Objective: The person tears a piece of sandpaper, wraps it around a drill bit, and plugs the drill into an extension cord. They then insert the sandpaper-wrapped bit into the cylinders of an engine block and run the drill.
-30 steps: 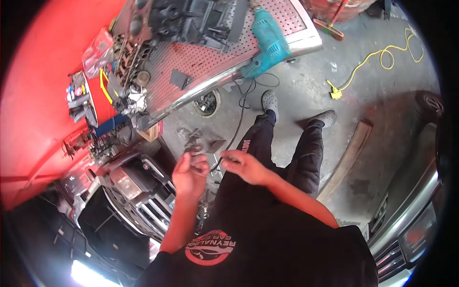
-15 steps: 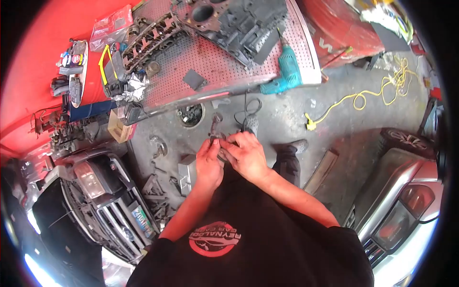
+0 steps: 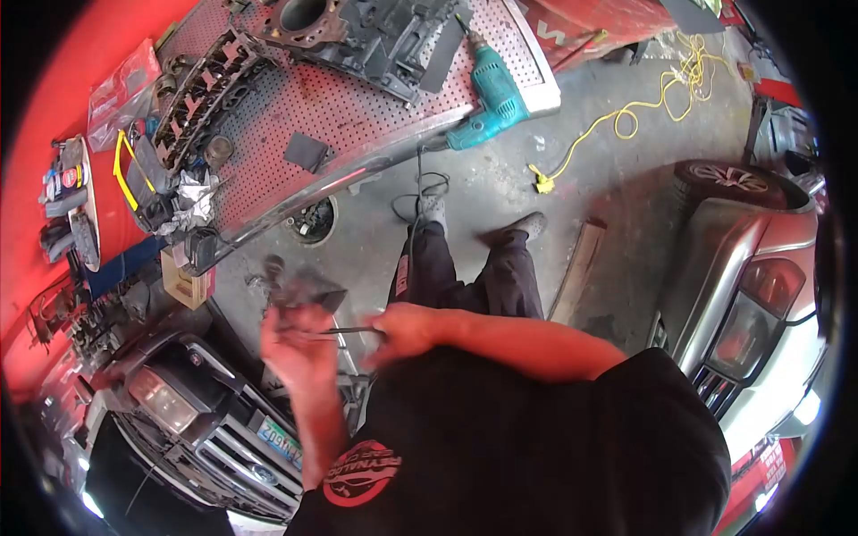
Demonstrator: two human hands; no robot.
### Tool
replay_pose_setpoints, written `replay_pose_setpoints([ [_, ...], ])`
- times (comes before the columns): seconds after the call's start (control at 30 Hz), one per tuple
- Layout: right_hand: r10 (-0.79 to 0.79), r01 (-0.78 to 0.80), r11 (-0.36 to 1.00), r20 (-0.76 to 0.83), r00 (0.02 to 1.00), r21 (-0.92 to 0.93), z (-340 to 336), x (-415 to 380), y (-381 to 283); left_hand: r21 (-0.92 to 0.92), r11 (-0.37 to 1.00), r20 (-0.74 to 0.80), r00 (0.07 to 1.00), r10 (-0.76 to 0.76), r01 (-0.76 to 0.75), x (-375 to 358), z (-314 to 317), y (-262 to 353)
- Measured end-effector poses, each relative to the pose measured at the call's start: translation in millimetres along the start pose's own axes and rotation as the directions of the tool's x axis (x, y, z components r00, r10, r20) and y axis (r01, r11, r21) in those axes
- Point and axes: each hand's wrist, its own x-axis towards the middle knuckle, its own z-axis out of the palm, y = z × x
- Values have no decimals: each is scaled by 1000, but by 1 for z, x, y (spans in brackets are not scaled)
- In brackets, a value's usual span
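My left hand (image 3: 299, 344) is closed around a dark metal part that looks like a connecting rod (image 3: 275, 268), its small end pointing away from me. Motion blur smears both the part and my fingers. My right hand (image 3: 402, 329) grips a thin dark rod-shaped tool (image 3: 353, 330), which reaches left towards my left hand. I cannot make out whether the tool's tip touches the part. Both hands are in front of my lower body, over the floor.
Ahead is a perforated metal workbench (image 3: 366, 134) with an engine block (image 3: 357, 40), a cylinder head (image 3: 201, 103) and a teal drill (image 3: 492, 98). A bucket of parts (image 3: 313, 219) stands below. Vehicle fronts and rears flank me; a yellow cord (image 3: 617, 116) lies right.
My hands were together at the centre; both are now lower, the left one farther left with the part. They have separated, and the thin tool shows between them. The view has shifted right.
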Motion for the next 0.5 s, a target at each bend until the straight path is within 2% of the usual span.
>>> replay_pose_setpoints([
  [0.03, -4, 50, 969, 186, 983, -244, 0, -7, 14, -38, 996, 149, 986, -71, 77, 7, -8, 30],
  [0.07, -58, 56, 965, -1, 998, -254, -2, -14, 46, -126, 983, 269, 959, -94, 132, 10, -14, 73],
  [0.1, -103, 51, 965, -192, 976, -258, -4, -24, 82, -90, 995, 288, 955, 67, -43, -4, 2, 114],
  [0.13, -72, -13, 953, -268, 961, -304, -14, -41, 109, -21, 991, 404, 906, 128, -131, -19, 2, 169],
  [0.17, -59, -68, 930, -332, 941, -360, -32, -54, 131, 140, 861, 417, 817, 397, -489, -47, 13, 217],
  [0.2, -151, -37, 873, -342, 927, -486, -46, -68, 144, 123, 865, 355, 836, 419, -486, -84, 37, 261],
  [0.23, -241, -13, 802, -344, 907, -597, -53, -74, 151, 194, 716, 304, 735, 607, -671, -117, 50, 298],
  [0.27, -265, 3, 811, -362, 894, -585, -60, -70, 154, 360, 408, 174, 490, 854, -839, -149, 66, 319],
  [0.3, -283, 19, 821, -378, 882, -571, -64, -67, 156, 535, 126, 80, 198, 977, -836, -179, 81, 331],
  [0.33, -297, 33, 829, -391, 871, -558, -66, -65, 159, 675, -27, 23, -16, 1000, -737, -207, 92, 344],
  [0.37, -280, 22, 858, -430, 858, -513, -72, -60, 161, 742, -134, 45, -151, 988, -656, -234, 96, 356],
  [0.43, -231, 12, 914, -496, 837, -405, -69, -44, 165, 791, -278, 164, -249, 954, -545, -274, 92, 375],
  [0.47, -237, 60, 943, -534, 812, -327, -71, -41, 170, 805, -322, 205, -276, 939, -499, -290, 89, 383],
  [0.5, -203, -18, 922, -524, 827, -386, -76, -42, 171, 815, -351, 235, -292, 927, -461, -302, 87, 389],
])
